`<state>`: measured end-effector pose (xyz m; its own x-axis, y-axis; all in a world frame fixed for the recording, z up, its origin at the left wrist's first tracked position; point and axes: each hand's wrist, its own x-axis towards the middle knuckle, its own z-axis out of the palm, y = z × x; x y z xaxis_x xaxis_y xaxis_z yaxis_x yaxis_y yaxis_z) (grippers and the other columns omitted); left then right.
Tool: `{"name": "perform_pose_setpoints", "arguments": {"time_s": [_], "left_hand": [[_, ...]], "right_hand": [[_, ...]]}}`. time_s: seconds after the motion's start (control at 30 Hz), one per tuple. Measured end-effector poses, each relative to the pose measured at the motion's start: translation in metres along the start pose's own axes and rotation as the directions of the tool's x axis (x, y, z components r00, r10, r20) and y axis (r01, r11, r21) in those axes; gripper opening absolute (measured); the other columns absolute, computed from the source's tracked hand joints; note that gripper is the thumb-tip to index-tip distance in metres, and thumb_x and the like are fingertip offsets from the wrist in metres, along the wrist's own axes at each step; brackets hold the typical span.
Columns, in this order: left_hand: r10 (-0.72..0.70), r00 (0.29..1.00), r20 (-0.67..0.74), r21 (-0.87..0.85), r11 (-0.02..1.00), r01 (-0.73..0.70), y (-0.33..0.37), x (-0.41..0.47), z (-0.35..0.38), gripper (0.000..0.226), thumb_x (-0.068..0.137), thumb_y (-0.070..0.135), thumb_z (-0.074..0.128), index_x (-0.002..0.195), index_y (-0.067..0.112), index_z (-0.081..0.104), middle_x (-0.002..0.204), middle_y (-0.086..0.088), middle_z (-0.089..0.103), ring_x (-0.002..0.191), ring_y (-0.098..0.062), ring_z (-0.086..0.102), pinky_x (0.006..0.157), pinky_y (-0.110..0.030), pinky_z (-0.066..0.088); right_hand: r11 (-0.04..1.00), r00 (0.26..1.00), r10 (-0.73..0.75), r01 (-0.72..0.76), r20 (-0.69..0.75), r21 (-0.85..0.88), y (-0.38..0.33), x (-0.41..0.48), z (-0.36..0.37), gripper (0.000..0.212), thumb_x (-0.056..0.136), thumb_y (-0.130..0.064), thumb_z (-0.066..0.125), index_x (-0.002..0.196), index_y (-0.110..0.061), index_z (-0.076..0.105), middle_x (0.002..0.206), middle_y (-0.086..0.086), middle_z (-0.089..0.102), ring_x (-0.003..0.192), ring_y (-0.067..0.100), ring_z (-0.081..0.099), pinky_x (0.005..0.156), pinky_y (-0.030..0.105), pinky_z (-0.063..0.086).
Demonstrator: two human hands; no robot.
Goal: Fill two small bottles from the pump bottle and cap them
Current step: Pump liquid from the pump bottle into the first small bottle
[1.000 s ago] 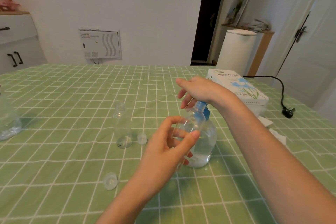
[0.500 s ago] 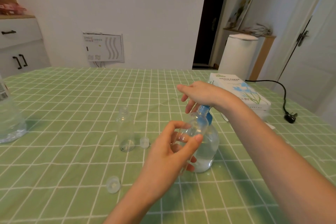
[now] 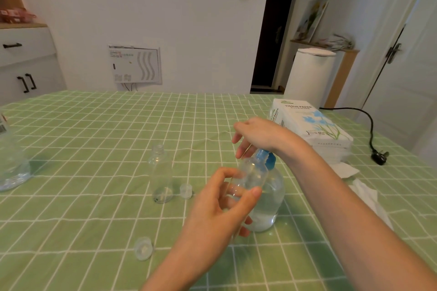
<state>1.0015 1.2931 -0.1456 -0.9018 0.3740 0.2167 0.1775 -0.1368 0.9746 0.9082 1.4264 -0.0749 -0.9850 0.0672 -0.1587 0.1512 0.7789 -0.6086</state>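
A small clear bottle (image 3: 251, 176) was held tilted at the blue nozzle of the pump bottle (image 3: 270, 208), which stood on the green checked table (image 3: 94, 144). The left hand (image 3: 220, 208) gripped the small bottle, fingers and thumb curled around it. The right hand (image 3: 257, 132) arched over the pump head, palm down and fingers loosely straight.

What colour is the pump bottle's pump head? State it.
Blue pump head, clearest in the head view.

Wide bare worktop (image 3: 94, 139) runs between the big clear bottle (image 3: 11, 168) at our left edge and the upright empty bottle (image 3: 160, 175), which has a small cap (image 3: 185, 191) just beside it. Another cap (image 3: 143, 248) lies nearer us. Our left hand (image 3: 217, 210), holding a small bottle (image 3: 250, 177), and our right hand (image 3: 257, 132) crowd the pump bottle (image 3: 272, 201). The tissue pack (image 3: 312, 130) and loose tissues (image 3: 369, 198) block its right.
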Motion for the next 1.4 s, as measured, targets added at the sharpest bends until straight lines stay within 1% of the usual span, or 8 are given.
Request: {"name": "perform_pose_setpoints", "arguments": {"time_s": [0.1, 0.17, 0.33, 0.57, 0.77, 0.93, 1.13, 1.4], "left_hand": [[-0.012, 1.0, -0.009, 0.006, 1.0, 0.012, 0.001, 0.0, 0.0, 0.04, 0.065, 0.042, 0.066, 0.1, 0.023, 0.059, 0.07, 0.01, 0.065, 0.056, -0.01, 0.06, 0.051, -0.024, 0.052], [-0.014, 1.0, -0.014, -0.006, 1.0, 0.014, 0.002, 0.001, 0.001, 0.043, 0.063, 0.043, 0.066, 0.1, 0.023, 0.059, 0.069, 0.009, 0.064, 0.056, -0.01, 0.06, 0.051, -0.023, 0.051], [-0.009, 1.0, -0.014, -0.038, 0.999, 0.009, 0.006, 0.004, 0.004, 0.043, 0.063, 0.043, 0.065, 0.099, 0.021, 0.058, 0.072, 0.004, 0.067, 0.054, -0.011, 0.06, 0.049, -0.021, 0.05], [-0.003, 1.0, -0.008, -0.024, 1.0, 0.003, 0.005, 0.003, 0.004, 0.042, 0.063, 0.043, 0.065, 0.098, 0.021, 0.059, 0.073, 0.005, 0.068, 0.055, -0.01, 0.06, 0.05, -0.022, 0.052], [-0.019, 1.0, -0.012, -0.004, 1.0, 0.019, 0.001, 0.0, 0.003, 0.037, 0.064, 0.044, 0.065, 0.096, 0.025, 0.06, 0.072, 0.004, 0.067, 0.055, -0.01, 0.061, 0.05, -0.023, 0.052], [-0.038, 0.999, -0.022, -0.021, 0.999, 0.037, -0.001, 0.002, 0.002, 0.041, 0.061, 0.046, 0.067, 0.096, 0.025, 0.061, 0.077, -0.001, 0.067, 0.054, -0.012, 0.061, 0.049, -0.025, 0.052], [-0.027, 1.0, -0.016, -0.028, 0.999, 0.027, 0.004, 0.003, 0.003, 0.04, 0.062, 0.045, 0.066, 0.097, 0.025, 0.06, 0.077, 0.001, 0.068, 0.053, -0.011, 0.062, 0.049, -0.022, 0.051], [-0.025, 1.0, 0.0, -0.039, 0.999, 0.025, 0.004, 0.003, 0.004, 0.042, 0.063, 0.043, 0.065, 0.099, 0.023, 0.059, 0.075, 0.002, 0.067, 0.055, -0.01, 0.061, 0.05, -0.02, 0.05]], "right_hand": [[1.0, 1.0, 0.004, -0.004, -0.006, 0.004, 0.0, -0.001, 0.001, 0.034, 0.097, -0.027, 0.032, 0.098, -0.008, 0.06, 0.07, 0.004, 0.069, 0.099, 0.037, 0.066, 0.094, 0.042, 0.047], [1.0, 1.0, 0.002, -0.002, -0.015, -0.002, -0.003, -0.003, -0.003, 0.035, 0.097, -0.027, 0.033, 0.1, -0.007, 0.061, 0.074, 0.007, 0.07, 0.096, 0.035, 0.067, 0.091, 0.039, 0.049], [0.996, 0.999, 0.026, -0.028, -0.025, -0.081, -0.013, -0.003, -0.014, 0.038, 0.096, -0.028, 0.033, 0.107, -0.008, 0.064, 0.103, 0.015, 0.07, 0.101, 0.033, 0.063, 0.091, 0.041, 0.05], [0.996, 0.999, 0.047, -0.047, 0.003, -0.083, -0.009, -0.005, -0.012, 0.037, 0.095, -0.033, 0.03, 0.093, -0.015, 0.063, 0.098, 0.01, 0.072, 0.1, 0.028, 0.064, 0.068, 0.03, 0.044], [0.998, 0.999, 0.042, -0.041, 0.017, -0.05, -0.002, -0.003, -0.004, 0.036, 0.094, -0.029, 0.032, 0.096, -0.011, 0.063, 0.091, 0.011, 0.075, 0.085, 0.025, 0.061, 0.07, 0.03, 0.044], [0.998, 0.999, 0.037, -0.037, -0.001, -0.057, -0.003, -0.003, -0.004, 0.034, 0.095, -0.031, 0.034, 0.091, -0.013, 0.062, 0.098, 0.012, 0.072, 0.102, 0.03, 0.065, 0.083, 0.033, 0.047], [0.996, 0.998, 0.047, -0.049, -0.03, -0.078, -0.011, -0.001, -0.013, 0.042, 0.094, -0.034, 0.035, 0.12, -0.006, 0.054, 0.106, 0.015, 0.068, 0.102, 0.032, 0.064, 0.093, 0.044, 0.05], [0.998, 0.999, 0.028, -0.028, -0.018, -0.052, -0.009, -0.001, -0.009, 0.038, 0.095, -0.027, 0.036, 0.116, -0.002, 0.055, 0.088, 0.013, 0.073, 0.099, 0.033, 0.067, 0.092, 0.043, 0.052]]}}
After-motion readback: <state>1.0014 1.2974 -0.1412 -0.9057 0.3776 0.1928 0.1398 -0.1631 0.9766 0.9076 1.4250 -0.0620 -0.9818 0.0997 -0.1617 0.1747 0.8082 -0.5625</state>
